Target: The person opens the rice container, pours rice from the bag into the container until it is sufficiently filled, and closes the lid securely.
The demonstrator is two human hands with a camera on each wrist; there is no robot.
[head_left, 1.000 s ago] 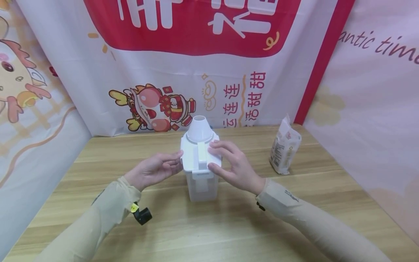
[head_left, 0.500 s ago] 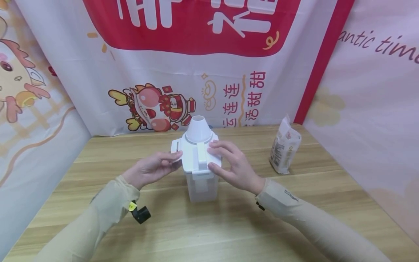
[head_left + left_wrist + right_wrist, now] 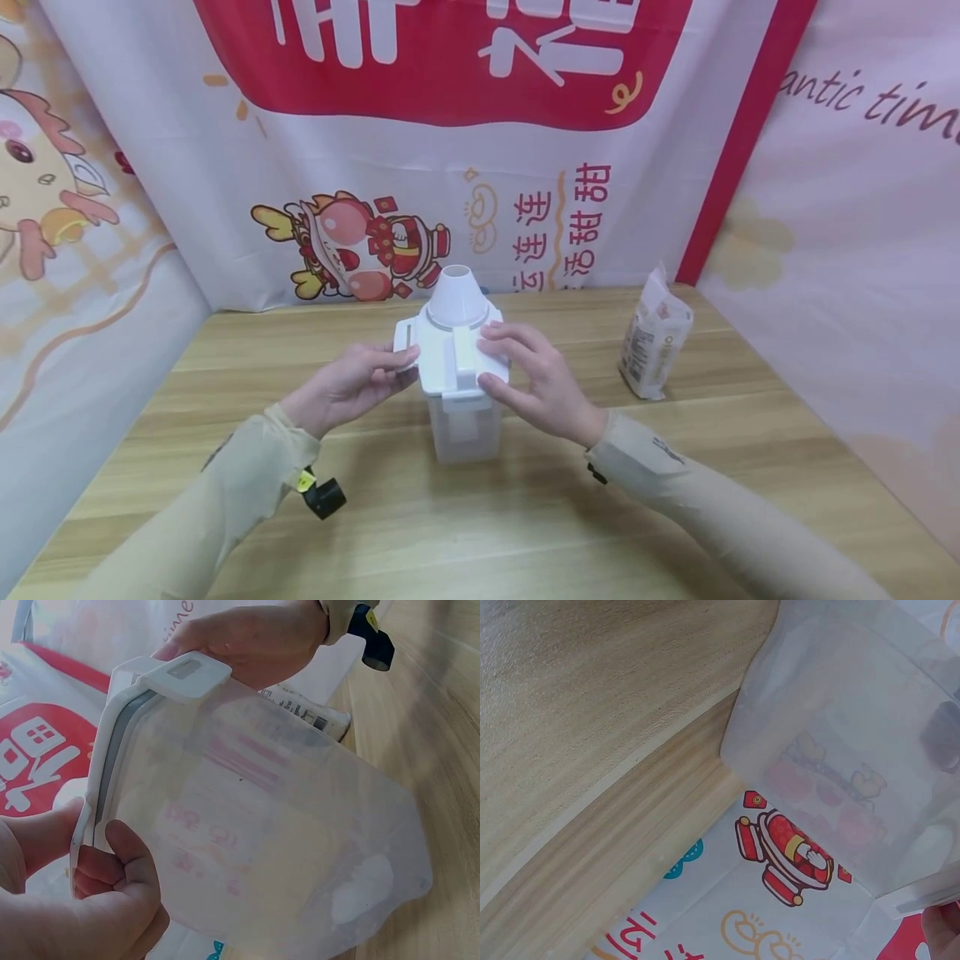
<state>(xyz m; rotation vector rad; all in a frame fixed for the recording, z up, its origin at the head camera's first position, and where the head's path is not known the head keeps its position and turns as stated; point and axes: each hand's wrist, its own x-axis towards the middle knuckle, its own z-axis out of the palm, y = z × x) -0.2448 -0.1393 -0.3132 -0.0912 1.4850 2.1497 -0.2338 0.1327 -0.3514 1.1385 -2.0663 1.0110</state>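
Sleeves [image 3: 217,504]: both are running out of the frame at the bottom, so your upper arms are staying unseen.
Container [image 3: 467,442]: it is standing upright on the table [image 3: 480,533], midway between your hands; the frosted wall is looking like thin, smooth plastic, probably light, fairly stiff and a bit slippery. Whether it is holding anything, you can't be sure, because the backdrop [image 3: 420,154] is showing through.
Front clip [image 3: 465,402]: it is hanging over the near edge and is looking closed.
Left hand [image 3: 351,387]: your thumb and curled fingers are pinching the side clip [image 3: 403,335]; the head view is hiding your lower fingertips, but the left wrist view is showing them.
Right hand [image 3: 549,385]: your thumb and fingers are resting apart on the lid [image 3: 437,362]; the right wrist view is catching only a bit of this hand at its corner.
Side clip: it is sticking outward; its hinge is likely the fragile spot, so you'd best be holding it near the root while steadying the lid.
Cone [image 3: 457,302]: it is rising behind the lid's handle; its hollow is too dim to read.
Packet [image 3: 654,346]: it is standing well apart, far right, its small print blurring.
Backdrop: its large lettering is getting cut off at the top.
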